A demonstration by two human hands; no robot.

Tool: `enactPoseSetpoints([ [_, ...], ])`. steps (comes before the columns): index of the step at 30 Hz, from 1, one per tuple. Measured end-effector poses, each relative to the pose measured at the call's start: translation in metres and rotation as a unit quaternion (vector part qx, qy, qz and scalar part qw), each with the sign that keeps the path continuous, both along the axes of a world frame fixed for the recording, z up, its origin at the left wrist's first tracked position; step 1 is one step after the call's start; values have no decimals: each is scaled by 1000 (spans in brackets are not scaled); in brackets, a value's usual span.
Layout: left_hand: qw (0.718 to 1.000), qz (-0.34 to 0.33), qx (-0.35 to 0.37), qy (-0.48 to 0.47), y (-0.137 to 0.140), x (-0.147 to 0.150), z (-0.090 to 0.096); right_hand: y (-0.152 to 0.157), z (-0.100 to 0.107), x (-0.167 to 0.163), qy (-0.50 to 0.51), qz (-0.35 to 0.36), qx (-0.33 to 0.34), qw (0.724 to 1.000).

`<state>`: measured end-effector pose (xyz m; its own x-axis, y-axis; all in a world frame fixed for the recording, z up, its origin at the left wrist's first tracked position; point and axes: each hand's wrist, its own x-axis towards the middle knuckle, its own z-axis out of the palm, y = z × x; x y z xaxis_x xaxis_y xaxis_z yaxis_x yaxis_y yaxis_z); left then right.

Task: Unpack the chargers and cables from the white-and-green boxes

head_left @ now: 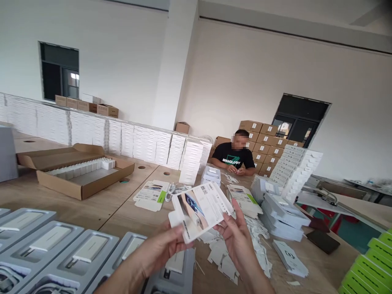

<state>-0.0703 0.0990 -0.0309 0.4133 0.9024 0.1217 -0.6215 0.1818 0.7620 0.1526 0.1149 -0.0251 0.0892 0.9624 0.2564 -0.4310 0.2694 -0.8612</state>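
A printed white cardboard box sleeve (200, 208) is held up between both hands above the table, tilted, with a picture of a device on its face. My left hand (170, 243) is closed on its lower left end, where a flap sticks out. At the right end, my right hand (234, 226) grips the sleeve with thumb and fingers. Below my left hand lie grey trays (70, 261), each with a white charger (88, 247) and some with a coiled cable (9, 277). Flat printed sleeves (150, 196) lie just beyond, next to a coiled white cable (170, 192).
An open brown carton (88, 185) with white pieces sits at left. White boxes (143, 143) form a long stacked wall. Across the table sits a person (234, 157) in a black T-shirt. Paper scraps (223, 259), stacked trays (284, 216), leaflets (289, 257) and green boxes (369, 265) are at right.
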Motion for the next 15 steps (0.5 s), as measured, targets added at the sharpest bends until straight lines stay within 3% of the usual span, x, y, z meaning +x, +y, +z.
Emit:
enactPoseSetpoints([
  [2, 999, 1, 23, 23, -1, -5, 3, -2, 1, 14, 6, 41, -21, 999],
  [6, 977, 89, 93, 172, -6, 0, 7, -7, 2, 25, -53, 111, -43, 991],
  [10, 950, 137, 156, 232, -8, 13, 0, -6, -5, 13, -115, 82, -35, 989],
  [15, 954, 181, 131, 200, -8, 16, -5, -1, -25, 4, -134, 36, -56, 989],
])
